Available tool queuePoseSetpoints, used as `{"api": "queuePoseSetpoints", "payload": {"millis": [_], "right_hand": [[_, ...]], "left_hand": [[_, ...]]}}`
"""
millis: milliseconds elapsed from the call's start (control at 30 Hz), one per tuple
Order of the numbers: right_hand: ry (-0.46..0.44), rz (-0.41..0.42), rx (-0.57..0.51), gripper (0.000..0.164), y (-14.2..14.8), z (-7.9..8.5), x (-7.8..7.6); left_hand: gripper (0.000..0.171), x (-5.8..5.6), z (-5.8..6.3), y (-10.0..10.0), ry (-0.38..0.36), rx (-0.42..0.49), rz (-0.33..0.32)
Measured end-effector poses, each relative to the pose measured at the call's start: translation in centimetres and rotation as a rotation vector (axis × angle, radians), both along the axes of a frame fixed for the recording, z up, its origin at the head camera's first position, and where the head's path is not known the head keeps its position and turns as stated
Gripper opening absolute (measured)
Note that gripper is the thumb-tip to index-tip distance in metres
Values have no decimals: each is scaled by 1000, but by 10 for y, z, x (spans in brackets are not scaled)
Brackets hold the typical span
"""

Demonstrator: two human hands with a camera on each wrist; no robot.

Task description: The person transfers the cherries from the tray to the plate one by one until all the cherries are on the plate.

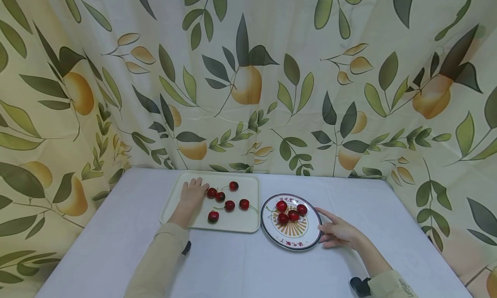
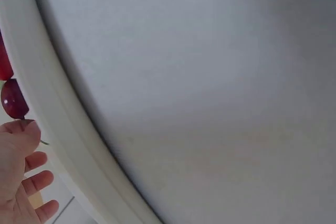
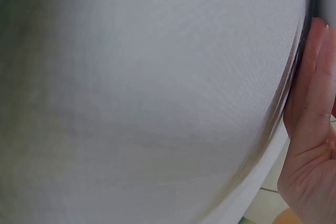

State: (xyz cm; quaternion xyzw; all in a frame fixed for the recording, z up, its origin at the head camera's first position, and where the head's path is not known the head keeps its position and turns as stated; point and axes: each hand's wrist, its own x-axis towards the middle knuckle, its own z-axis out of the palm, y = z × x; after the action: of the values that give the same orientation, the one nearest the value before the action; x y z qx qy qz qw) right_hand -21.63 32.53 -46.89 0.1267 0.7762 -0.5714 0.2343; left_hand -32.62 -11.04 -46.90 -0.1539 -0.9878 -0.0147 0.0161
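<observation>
In the head view my left hand (image 1: 192, 196) is over the left part of a cream tray (image 1: 171, 203), beside a dark red cherry (image 1: 211, 192). The left wrist view shows its thumb and forefinger pinching the stem of a cherry (image 2: 14, 99), with the other fingers loosely bent. My right hand (image 1: 341, 232) rests against the right rim of a round white plate (image 1: 272, 233), its fingers fairly straight along the edge in the right wrist view. Several cherries (image 1: 293, 215) lie on the plate. More cherries (image 1: 229, 205) with green stems are scattered on the tray.
Tray and plate stand close side by side on a white-covered table (image 1: 240, 263). Behind the table hangs a curtain (image 1: 272, 117) printed with leaves and orange fruit. Dark wrist bands show at both sleeves.
</observation>
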Motion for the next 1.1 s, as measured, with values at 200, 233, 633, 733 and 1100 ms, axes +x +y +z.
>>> {"api": "queuePoseSetpoints", "payload": {"millis": [200, 233, 633, 733, 1100], "right_hand": [[1, -4, 12, 66, 0, 0, 0], [1, -4, 10, 66, 0, 0, 0], [6, 2, -7, 66, 0, 1, 1], [6, 9, -16, 66, 0, 1, 1], [-3, -3, -11, 66, -1, 2, 1]], "left_hand": [[24, 3, -5, -2, -16, 33, 7], [24, 3, -5, -3, -14, 41, 8], [15, 6, -13, -10, 42, 93, 8], [15, 6, -14, -11, 45, 88, -1], [24, 5, -6, -6, 76, 132, -35]]}}
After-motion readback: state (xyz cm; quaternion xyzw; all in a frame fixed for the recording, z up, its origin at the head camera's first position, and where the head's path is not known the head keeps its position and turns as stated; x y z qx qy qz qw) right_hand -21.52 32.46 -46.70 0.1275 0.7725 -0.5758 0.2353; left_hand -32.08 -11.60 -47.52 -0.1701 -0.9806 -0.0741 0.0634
